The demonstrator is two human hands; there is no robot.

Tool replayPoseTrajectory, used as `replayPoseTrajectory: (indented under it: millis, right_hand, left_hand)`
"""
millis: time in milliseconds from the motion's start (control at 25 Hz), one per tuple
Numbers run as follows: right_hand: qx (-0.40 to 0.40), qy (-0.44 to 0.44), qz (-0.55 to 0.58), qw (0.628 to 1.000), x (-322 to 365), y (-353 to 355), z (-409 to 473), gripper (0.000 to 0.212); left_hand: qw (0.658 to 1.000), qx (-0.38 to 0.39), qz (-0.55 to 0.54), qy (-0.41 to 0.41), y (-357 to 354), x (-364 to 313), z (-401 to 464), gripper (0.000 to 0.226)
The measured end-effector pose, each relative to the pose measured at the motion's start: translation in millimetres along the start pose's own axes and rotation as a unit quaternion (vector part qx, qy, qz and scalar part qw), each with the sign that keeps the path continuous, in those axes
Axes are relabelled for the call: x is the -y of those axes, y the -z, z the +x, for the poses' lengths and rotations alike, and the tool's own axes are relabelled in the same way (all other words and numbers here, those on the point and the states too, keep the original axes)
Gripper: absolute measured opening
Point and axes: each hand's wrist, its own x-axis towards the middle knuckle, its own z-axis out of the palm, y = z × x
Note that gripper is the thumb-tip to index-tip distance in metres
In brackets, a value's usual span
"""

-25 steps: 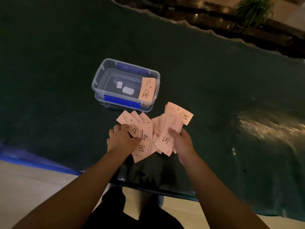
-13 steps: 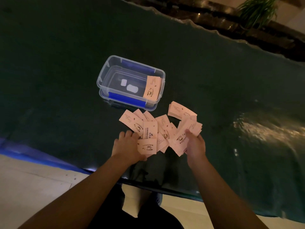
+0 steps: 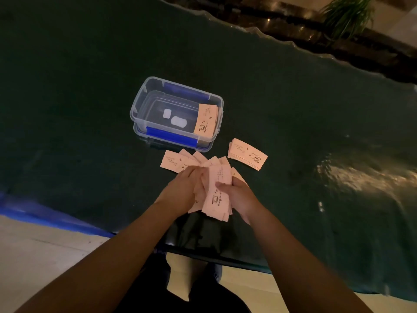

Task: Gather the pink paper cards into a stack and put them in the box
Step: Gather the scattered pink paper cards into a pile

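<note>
Both hands met over the near part of the dark green tabletop (image 3: 79, 86), pressing a bundle of pink paper cards (image 3: 217, 195) between them. The left hand (image 3: 180, 192) cupped the bundle from its left side, its fingers (image 3: 191, 171) curled over the top edges of the cards. The right hand (image 3: 239, 196) closed on the bundle from the right, thumb laid across the face of the front card (the one printed with a coffee cup), the other fingers wrapped behind. The held cards stood uneven, their lower corners sticking out at differing heights.

More cards lay fanned on the tabletop (image 3: 173, 162) just beyond the left hand, overlapping one another. A small neat stack (image 3: 247, 157) sat apart to the right of them. The clear plastic box (image 3: 144, 102) with blue clips stood just past the fan, and a few cards (image 3: 206, 119) already leaned against its right inner wall.
</note>
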Motion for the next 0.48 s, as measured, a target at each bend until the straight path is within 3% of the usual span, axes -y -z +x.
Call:
replayPoseTrajectory:
  millis: [160,280,480]
  right_hand:
    - [-0.012,0.020,-0.098,0.995,3.9,-8.3,4.8,0.053]
    - [-0.030,0.003,-0.092,0.995,0.2,-10.1,8.6,0.052]
    - [-0.100,-0.057,0.064,0.991,-9.4,-14.5,11.3,0.045]
  left_hand:
    - [0.993,-0.067,-0.006,0.096,-7.1,-1.3,1.1,0.054]
    - [0.987,-0.064,-0.050,0.138,-15.8,-1.7,-2.0,0.025]
    - [0.980,-0.051,-0.136,0.139,-23.8,1.5,-8.1,0.034]
